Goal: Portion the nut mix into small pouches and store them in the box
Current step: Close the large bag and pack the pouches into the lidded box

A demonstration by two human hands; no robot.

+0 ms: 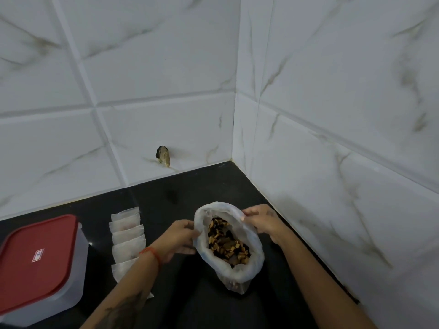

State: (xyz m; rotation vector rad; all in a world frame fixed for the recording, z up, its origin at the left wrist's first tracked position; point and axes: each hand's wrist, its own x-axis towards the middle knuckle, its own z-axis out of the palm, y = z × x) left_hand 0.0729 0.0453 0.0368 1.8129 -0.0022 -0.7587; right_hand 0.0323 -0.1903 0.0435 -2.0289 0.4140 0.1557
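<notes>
The left hand pinches the left rim of a clear plastic bag, fingers curled round the rolled edge, and the right hand grips the far right rim the same way, so the mouth is pulled wide between them. The bag sits on the black tabletop near the tiled corner, mouth turned up toward the person; its long axis runs from the far left to the near right, the bottom end resting on the tabletop at the near side. Inside lies the nut mix, brown and dark pieces heaped along that same line. Both forearms reach in from the near edge and converge on the bag, the left wrist wearing an orange thread band, the left forearm tattooed. Left of the bag a row of small pale pouches lies overlapping, running away from the person; the left forearm crosses over the nearest ones. Further left stands the box, translucent, with its red lid on.
</notes>
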